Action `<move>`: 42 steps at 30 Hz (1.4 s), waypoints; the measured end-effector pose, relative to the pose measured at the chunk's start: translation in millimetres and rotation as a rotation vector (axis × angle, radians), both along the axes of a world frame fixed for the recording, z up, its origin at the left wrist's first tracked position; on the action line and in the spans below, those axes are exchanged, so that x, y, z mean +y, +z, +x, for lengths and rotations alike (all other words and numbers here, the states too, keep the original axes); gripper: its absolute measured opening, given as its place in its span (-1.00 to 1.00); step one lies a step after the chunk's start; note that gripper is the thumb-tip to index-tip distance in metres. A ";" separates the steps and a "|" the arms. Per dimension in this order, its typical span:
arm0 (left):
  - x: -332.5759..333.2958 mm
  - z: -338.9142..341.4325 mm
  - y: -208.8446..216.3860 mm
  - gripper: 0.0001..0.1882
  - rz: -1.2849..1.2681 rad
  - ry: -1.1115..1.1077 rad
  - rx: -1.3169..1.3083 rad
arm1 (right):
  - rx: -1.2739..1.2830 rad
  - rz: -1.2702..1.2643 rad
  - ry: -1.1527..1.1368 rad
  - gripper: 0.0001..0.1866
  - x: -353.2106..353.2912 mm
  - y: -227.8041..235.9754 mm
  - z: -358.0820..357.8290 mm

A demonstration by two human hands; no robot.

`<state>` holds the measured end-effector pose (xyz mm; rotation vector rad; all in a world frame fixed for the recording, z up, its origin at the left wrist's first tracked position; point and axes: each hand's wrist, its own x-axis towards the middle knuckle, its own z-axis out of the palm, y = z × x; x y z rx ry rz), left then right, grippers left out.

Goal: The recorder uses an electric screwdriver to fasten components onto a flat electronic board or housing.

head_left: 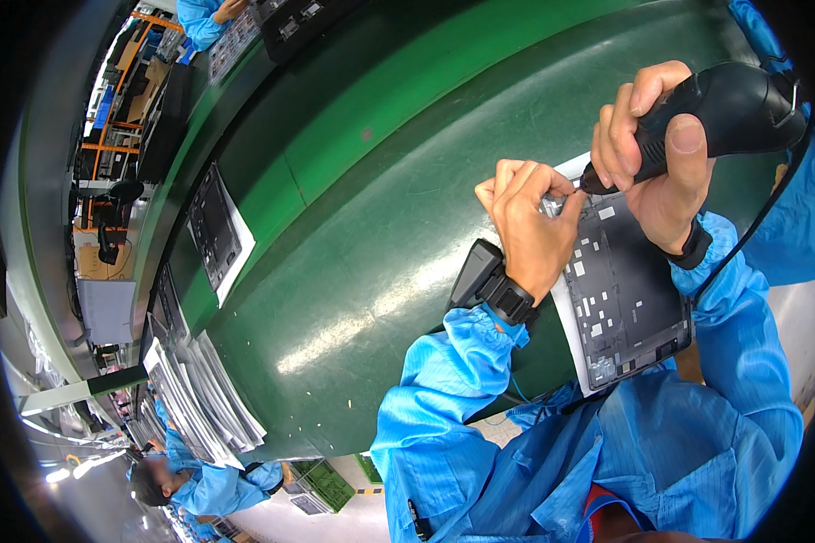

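Note:
A black electric screwdriver (729,109) is gripped in my right hand (647,158), tilted so that its tip points left and down to the panel's far edge. My left hand (530,222) has its thumb and fingers pinched together right beside that tip. What lies in the pinch, if anything, is too small to make out. Below both hands lies a flat dark device panel (629,281) with several small white stickers. A white sheet (566,321) shows under its left edge. My left wrist wears a black strapped device (493,281), my right a black band (693,246).
The green work surface (353,299) meets a brighter green strip (335,118). On that strip lies another dark panel on white (215,231). A stack of thin white-edged sheets (204,398) stands at the left. A black cable (761,222) hangs by my right arm. Co-workers in blue sit farther off.

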<state>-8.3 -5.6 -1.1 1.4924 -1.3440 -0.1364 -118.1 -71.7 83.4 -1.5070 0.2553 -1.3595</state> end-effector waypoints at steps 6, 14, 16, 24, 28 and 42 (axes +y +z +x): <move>-0.3 0.1 0.1 -0.71 -0.004 0.003 0.004 | 0.000 -0.012 0.006 -0.51 0.0 0.0 -0.2; -0.4 -0.4 0.9 -0.71 -0.022 -0.003 0.004 | 0.004 -0.001 0.009 -0.49 1.9 1.4 0.0; -0.4 -0.8 0.9 -0.71 -0.026 -0.001 0.002 | 0.013 -0.012 0.020 -0.48 3.0 1.0 -0.2; -0.9 -2.0 -0.2 -0.69 -0.015 -0.020 0.073 | 0.031 -0.011 0.023 -0.46 5.9 2.2 0.4; 1.2 -0.6 1.4 -0.68 0.019 -0.040 0.014 | 0.006 -0.019 0.040 -0.50 2.1 -3.6 2.9; 1.6 -3.1 -1.3 -0.65 0.147 0.031 -0.129 | 0.047 0.010 0.052 -0.57 -10.0 -23.0 14.2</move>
